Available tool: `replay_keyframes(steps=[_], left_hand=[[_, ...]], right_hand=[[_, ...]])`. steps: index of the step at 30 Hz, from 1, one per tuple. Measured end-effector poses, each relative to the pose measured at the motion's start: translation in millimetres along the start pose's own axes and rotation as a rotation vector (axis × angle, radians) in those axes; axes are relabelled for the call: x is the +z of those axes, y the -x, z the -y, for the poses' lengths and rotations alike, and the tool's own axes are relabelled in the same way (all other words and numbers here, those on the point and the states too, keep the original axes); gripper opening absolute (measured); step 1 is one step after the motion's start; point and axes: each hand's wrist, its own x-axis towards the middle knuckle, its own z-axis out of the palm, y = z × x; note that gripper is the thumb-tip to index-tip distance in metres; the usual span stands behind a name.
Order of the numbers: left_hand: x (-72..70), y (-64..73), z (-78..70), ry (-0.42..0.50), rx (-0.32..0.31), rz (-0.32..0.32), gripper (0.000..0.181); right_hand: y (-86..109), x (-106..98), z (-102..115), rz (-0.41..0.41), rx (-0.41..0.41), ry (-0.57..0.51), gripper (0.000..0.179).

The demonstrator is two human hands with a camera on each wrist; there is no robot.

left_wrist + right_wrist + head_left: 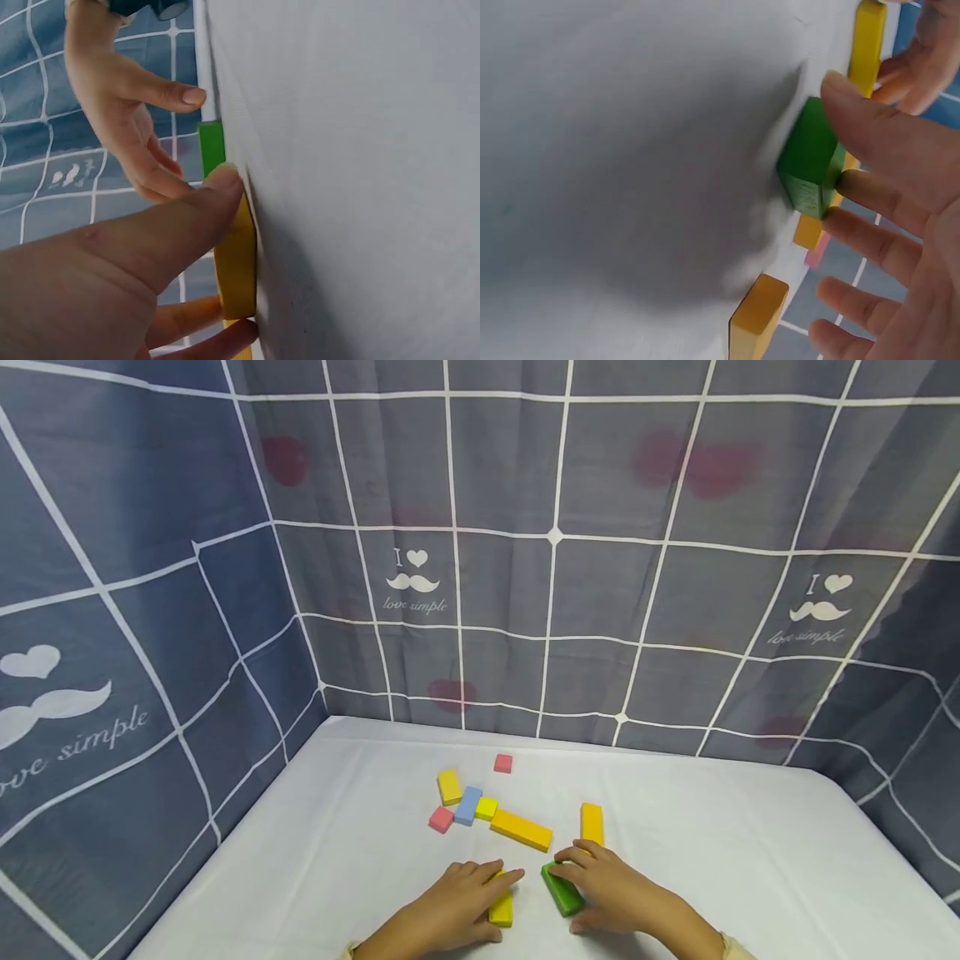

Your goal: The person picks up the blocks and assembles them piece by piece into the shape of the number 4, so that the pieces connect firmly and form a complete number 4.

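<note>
My left hand (459,906) pinches a yellow block (501,906) lengthwise, thumb on its near end and fingers at the far end; the left wrist view shows this grip close up. Just to the right, a green block (561,892) lies on the white table. My right hand (611,887) is over it, fingertips touching its far end. In the right wrist view the green block (810,161) shows between spread, nearly straight fingers and the thumb. The left wrist view has that thumb a little apart from the block. An orange block (592,822) lies just beyond the right hand.
Beyond the hands lie a long orange block (521,831), a small yellow block (487,809), a blue block (468,806), a red block (441,819), another yellow block (449,787) and a farther red block (503,764). A grey checked curtain (495,577) encloses the white table (697,827).
</note>
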Motion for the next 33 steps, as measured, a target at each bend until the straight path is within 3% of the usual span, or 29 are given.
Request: replay_keyframes(steps=[10,16,23,33], left_hand=[[0.8,2.4,-0.5,0.062,-0.064,0.011,0.067],[-2.8,0.1,0.4,0.011,-0.045,-0.016,0.054],[-4.0,-2.7,0.2,-0.041,0.069,-0.068,0.050],[-0.5,-1.6,-18.0,-0.025,0.259,-0.047,0.046]], right_hand=[[1.7,9,3,-0.050,0.074,-0.117,0.056],[4.5,8,-1,-0.099,0.068,-0.129,0.055],[4.6,9,-2,-0.107,0.101,-0.212,0.051],[6.6,10,-1,-0.140,0.106,-0.225,0.051]])
